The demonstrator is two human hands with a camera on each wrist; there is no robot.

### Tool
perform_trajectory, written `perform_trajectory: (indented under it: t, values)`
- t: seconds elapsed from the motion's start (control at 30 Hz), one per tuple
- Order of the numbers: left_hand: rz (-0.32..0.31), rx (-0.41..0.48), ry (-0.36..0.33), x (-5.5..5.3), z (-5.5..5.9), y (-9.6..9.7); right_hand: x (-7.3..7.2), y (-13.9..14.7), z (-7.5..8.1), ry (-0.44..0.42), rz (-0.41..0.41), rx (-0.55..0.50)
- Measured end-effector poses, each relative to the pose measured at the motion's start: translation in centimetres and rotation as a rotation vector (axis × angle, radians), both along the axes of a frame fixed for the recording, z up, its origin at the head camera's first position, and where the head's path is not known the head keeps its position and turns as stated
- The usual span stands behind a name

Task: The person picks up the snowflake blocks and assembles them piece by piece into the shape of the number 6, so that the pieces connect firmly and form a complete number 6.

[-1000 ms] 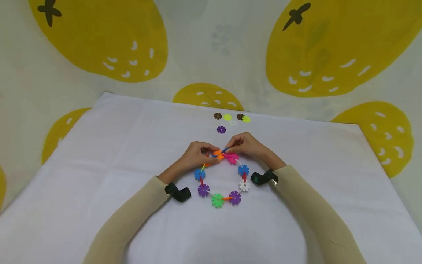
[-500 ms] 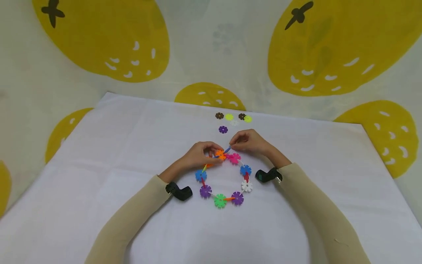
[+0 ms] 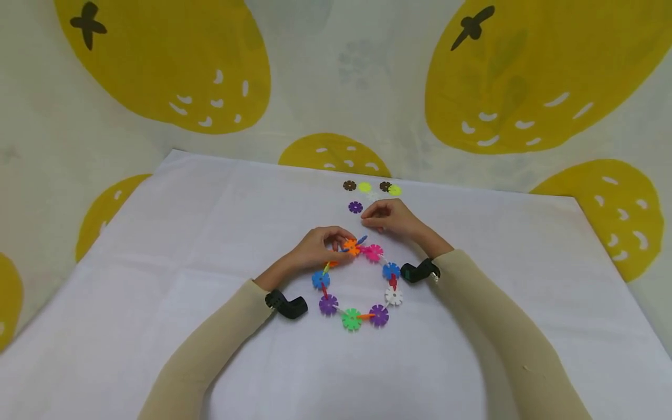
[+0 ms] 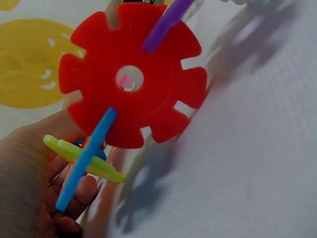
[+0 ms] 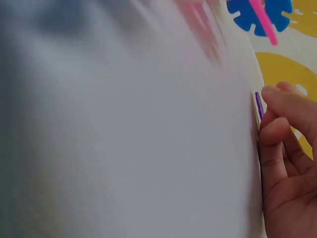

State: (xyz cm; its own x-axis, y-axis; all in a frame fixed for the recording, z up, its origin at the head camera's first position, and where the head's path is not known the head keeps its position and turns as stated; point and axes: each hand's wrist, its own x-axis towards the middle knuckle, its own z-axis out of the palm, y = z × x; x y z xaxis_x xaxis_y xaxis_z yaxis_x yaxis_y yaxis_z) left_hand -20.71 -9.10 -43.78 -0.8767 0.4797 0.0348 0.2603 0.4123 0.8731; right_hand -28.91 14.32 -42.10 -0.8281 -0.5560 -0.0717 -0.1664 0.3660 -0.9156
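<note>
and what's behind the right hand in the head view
Just beyond the right hand lie a faint white disc, plus an overlapping brown disc and yellow disc, on the white cloth. Whatever the hand itself covers cannot be seen.

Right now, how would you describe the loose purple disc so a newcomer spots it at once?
On the white table, look beyond the ring of joined discs to the loose discs near the far edge. The purple disc lies nearest the ring, the only purple one among them.
</note>
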Motion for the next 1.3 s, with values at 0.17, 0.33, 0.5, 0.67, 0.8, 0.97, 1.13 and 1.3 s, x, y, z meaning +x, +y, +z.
perform_trajectory:
  t: [0.17, 0.33, 0.5, 0.67, 0.8, 0.97, 1.13, 1.3]
  values:
    - [0.001, 0.006, -0.012, 0.0, 0.0, -0.1, -0.6, 0.0, 0.2, -0.019, 0.031, 0.023]
    - [-0.01, 0.003, -0.021, 0.0, 0.0, -0.2, -1.5, -0.2, -0.2, -0.025, 0.006, 0.041]
    - [-0.013, -0.007, -0.011, 0.0, -0.1, -0.4, -1.9, -1.0, -0.4, -0.008, -0.092, 0.024]
    - [-0.025, 0.014, 0.005, -0.1, -0.2, -0.4, -1.9, -1.9, 0.2, 0.025, -0.142, 0.029]
    - [-0.027, 0.017, 0.007, -0.1, -0.2, -0.3, -2.2, -1.9, -0.1, 0.043, -0.123, 0.067]
    - [-0.032, 0.011, 0.011, -0.1, -0.1, -0.1, -2.3, -1.5, -0.2, 0.061, -0.129, 0.12]
    - [-0.027, 0.013, 0.02, -0.1, -0.2, 0.0, -1.8, -1.2, -0.2, 0.036, -0.155, 0.132]
    - [-0.011, 0.01, 0.032, 0.0, -0.4, 0.0, -1.3, -0.9, -0.3, -0.002, -0.173, 0.104]
